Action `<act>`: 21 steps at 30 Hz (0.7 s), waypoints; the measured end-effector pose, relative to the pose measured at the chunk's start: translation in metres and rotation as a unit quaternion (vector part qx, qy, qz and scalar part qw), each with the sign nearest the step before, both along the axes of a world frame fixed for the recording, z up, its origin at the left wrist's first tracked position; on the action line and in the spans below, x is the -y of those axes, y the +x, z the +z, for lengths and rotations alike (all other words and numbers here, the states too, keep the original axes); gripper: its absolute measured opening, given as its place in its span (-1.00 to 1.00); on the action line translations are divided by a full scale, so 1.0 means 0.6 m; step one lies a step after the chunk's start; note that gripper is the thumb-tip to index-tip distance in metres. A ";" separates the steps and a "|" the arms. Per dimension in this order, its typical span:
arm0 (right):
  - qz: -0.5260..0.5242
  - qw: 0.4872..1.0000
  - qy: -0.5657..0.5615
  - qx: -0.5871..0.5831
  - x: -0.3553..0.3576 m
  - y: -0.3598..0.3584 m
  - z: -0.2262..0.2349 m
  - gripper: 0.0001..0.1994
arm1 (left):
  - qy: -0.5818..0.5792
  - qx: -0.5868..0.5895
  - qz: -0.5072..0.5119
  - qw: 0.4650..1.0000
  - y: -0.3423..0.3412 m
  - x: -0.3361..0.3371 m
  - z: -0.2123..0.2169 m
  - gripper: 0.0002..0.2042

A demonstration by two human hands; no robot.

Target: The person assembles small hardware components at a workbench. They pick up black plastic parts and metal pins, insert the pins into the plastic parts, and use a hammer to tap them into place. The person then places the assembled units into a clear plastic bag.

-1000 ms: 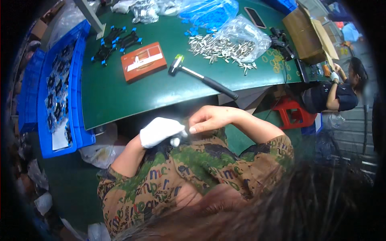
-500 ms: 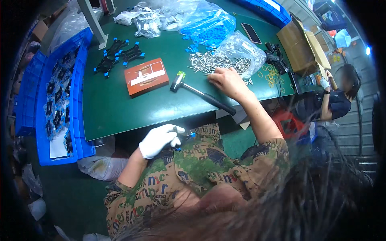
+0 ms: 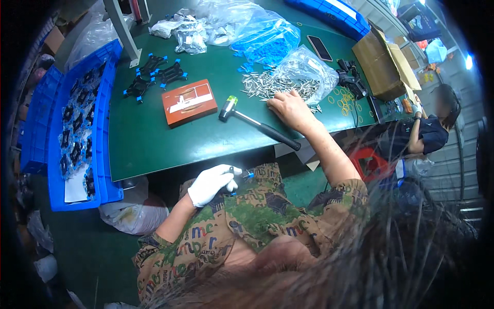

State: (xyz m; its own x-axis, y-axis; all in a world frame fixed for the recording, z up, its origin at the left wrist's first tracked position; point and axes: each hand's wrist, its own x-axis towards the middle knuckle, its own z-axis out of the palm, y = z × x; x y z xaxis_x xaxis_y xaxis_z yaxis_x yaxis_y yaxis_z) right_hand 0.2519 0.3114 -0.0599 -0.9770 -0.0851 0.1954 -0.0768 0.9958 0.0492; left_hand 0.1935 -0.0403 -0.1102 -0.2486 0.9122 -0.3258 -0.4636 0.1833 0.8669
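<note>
The right hand [image 3: 291, 110] has moved up to the metal pins [image 3: 258, 85].

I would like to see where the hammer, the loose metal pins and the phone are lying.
Hammer [image 3: 269, 129]: head view, on its black grip.
Loose metal pins [image 3: 261, 85]: head view, left part of the pile.
Phone [image 3: 320, 48]: head view, middle of its dark screen.

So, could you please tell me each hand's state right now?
Left hand: closed on a blue-tipped black part.
Right hand: at the metal pins; grip cannot be told.
</note>
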 end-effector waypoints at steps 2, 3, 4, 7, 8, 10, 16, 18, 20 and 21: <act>0.000 1.000 -0.010 -0.006 -0.002 0.002 -0.003 -0.86 | 0.009 0.000 0.002 1.000 0.000 -0.003 -0.004 -0.70; 0.001 0.999 -0.029 -0.028 0.003 0.005 0.000 -0.88 | -0.002 -0.015 0.005 1.000 0.002 -0.002 -0.005 -0.70; 0.002 0.998 -0.048 -0.050 0.007 0.009 0.005 -0.89 | -0.012 -0.030 0.008 0.999 0.000 -0.005 -0.004 -0.70; 0.014 0.969 -0.235 -0.072 0.053 0.018 0.033 -0.92 | -0.018 -0.078 0.037 0.996 -0.002 -0.004 -0.009 -0.72; 0.015 0.946 -0.316 -0.071 0.078 0.027 0.047 -0.93 | -0.028 -0.105 0.037 0.993 -0.004 -0.009 0.011 -0.72; 0.035 0.887 -0.460 -0.011 0.132 0.048 0.060 -0.95 | -0.026 -0.106 0.062 0.992 -0.004 -0.021 0.019 -0.72; 0.126 0.832 -0.534 0.089 0.214 0.055 0.053 -0.92 | 0.003 -0.414 0.033 0.910 -0.008 -0.024 0.017 -0.76; 0.125 0.820 -0.550 0.096 0.222 0.052 0.046 -0.90 | -0.006 -0.449 0.024 0.893 -0.007 -0.023 0.024 -0.76; 0.132 0.830 -0.533 0.093 0.227 0.050 0.040 -0.89 | 0.007 -0.461 0.032 0.887 -0.007 -0.019 0.017 -0.75; 0.132 0.838 -0.523 0.088 0.228 0.050 0.038 -0.90 | 0.009 -0.469 0.037 0.882 -0.007 -0.019 0.018 -0.75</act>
